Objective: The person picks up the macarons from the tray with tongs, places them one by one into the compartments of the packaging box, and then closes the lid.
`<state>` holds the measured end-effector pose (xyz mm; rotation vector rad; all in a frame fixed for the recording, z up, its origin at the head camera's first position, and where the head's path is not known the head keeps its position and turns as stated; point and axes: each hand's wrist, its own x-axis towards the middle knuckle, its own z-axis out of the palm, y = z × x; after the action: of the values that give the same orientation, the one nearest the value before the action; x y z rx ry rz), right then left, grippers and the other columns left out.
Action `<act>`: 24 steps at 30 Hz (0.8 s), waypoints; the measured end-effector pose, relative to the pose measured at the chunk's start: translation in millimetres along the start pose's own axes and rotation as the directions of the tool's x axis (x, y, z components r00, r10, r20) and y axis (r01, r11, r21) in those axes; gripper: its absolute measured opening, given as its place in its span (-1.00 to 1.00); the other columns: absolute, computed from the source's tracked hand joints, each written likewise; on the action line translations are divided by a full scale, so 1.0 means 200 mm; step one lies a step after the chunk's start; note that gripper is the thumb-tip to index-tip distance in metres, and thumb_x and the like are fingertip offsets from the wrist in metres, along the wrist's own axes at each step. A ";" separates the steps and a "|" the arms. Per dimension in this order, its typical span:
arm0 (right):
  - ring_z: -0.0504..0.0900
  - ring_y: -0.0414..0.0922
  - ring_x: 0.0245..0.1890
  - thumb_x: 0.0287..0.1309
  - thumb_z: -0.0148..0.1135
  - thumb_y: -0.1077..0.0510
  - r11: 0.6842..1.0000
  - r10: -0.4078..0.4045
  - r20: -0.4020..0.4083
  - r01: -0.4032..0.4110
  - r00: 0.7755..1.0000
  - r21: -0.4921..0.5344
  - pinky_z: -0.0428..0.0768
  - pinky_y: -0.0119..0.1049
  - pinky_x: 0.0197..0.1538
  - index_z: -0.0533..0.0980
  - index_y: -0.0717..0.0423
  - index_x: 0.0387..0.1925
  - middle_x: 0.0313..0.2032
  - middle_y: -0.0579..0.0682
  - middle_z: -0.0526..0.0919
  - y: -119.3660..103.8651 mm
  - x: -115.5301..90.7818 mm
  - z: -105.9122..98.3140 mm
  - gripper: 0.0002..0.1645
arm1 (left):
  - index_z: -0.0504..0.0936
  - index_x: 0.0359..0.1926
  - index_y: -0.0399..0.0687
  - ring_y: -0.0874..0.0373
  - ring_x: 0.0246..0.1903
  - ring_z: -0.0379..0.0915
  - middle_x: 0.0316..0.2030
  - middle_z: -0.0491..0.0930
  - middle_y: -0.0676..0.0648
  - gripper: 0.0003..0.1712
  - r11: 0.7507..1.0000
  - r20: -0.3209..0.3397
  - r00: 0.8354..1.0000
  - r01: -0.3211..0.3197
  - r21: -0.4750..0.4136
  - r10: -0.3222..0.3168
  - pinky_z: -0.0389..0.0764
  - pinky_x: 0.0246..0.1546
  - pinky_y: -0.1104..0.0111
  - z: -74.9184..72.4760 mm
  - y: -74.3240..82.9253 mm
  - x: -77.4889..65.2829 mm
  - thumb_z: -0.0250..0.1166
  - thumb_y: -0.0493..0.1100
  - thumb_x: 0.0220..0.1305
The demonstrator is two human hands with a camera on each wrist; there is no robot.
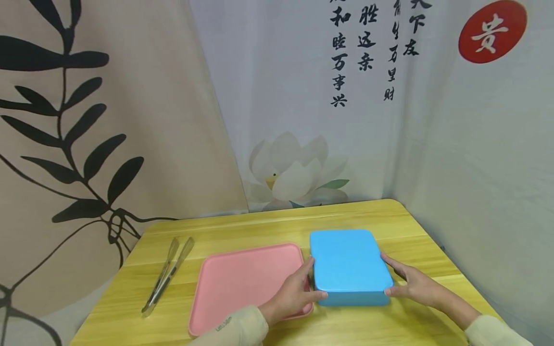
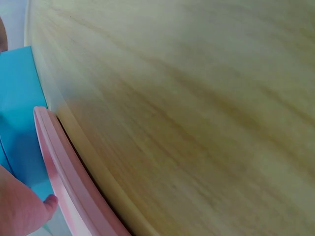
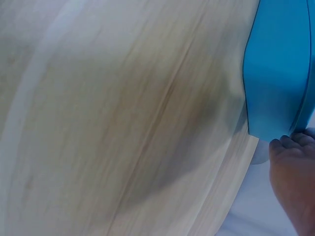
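Observation:
A blue rectangular box with a smooth closed top sits on the table, right of a pink tray. My left hand grips its left side, thumb on the front face and fingers along the side, with the wrist over the tray's right part. On the opposite side, my right hand holds the front right corner and right side between thumb and fingers. A seam runs along the side of the box in the right wrist view. The left wrist view shows the pink tray's rim close beside the box.
Metal tongs lie on the left of the yellow wooden table, their arms pointing away. A printed curtain with a flower and black characters hangs behind the table, and pale fabric hangs along its right side.

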<state>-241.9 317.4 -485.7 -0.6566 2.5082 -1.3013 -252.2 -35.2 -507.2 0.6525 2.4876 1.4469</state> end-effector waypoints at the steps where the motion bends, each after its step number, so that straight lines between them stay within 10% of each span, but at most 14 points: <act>1: -0.04 0.51 0.37 0.29 0.30 0.03 1.000 0.000 0.002 0.000 1.000 0.004 0.14 0.32 0.26 -0.17 0.30 0.53 0.47 0.44 -0.13 0.00 0.00 0.00 0.09 | -0.03 0.56 -0.03 -0.02 0.49 -0.14 0.54 -0.11 -0.03 0.15 1.000 0.002 1.000 -0.003 0.004 0.003 0.02 0.40 0.06 0.00 0.00 0.00 0.44 0.16 0.14; 10: -0.09 0.52 0.37 0.24 0.36 0.00 0.997 0.072 0.006 -0.072 0.997 0.016 0.19 0.37 0.24 -0.24 0.27 0.54 0.49 0.42 -0.22 0.00 0.07 -0.03 0.20 | -0.01 0.57 0.01 -0.03 0.50 -0.18 0.55 -0.13 0.04 0.06 0.995 0.031 0.999 0.003 0.102 -0.006 0.02 0.39 -0.05 -0.10 0.03 0.13 0.32 0.27 0.25; 17: -0.17 0.40 0.44 0.11 0.46 -0.06 0.995 0.083 0.031 -0.080 0.996 -0.065 0.13 0.38 0.27 -0.26 0.29 0.53 0.50 0.37 -0.23 -0.02 0.14 -0.04 0.34 | 0.00 0.56 -0.08 0.04 0.51 -0.22 0.56 -0.15 -0.01 0.20 0.909 0.153 0.988 -0.088 0.407 0.027 0.01 0.42 0.05 -0.19 0.04 0.30 0.38 0.36 0.12; 24: -0.14 0.42 0.43 0.06 0.49 -0.10 0.987 0.141 0.069 -0.135 0.988 -0.083 0.11 0.40 0.27 -0.28 0.21 0.55 0.50 0.37 -0.21 -0.05 0.17 -0.04 0.39 | -0.07 0.57 -0.02 0.03 0.52 -0.26 0.57 -0.22 0.02 0.23 0.899 0.200 0.980 -0.069 0.432 -0.021 -0.03 0.43 0.01 -0.21 0.01 0.30 0.36 0.38 0.12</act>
<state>-272.2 301.1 -474.4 -0.5264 2.5051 -1.1152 -320.8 -39.9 -480.6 0.8588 2.6594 0.7708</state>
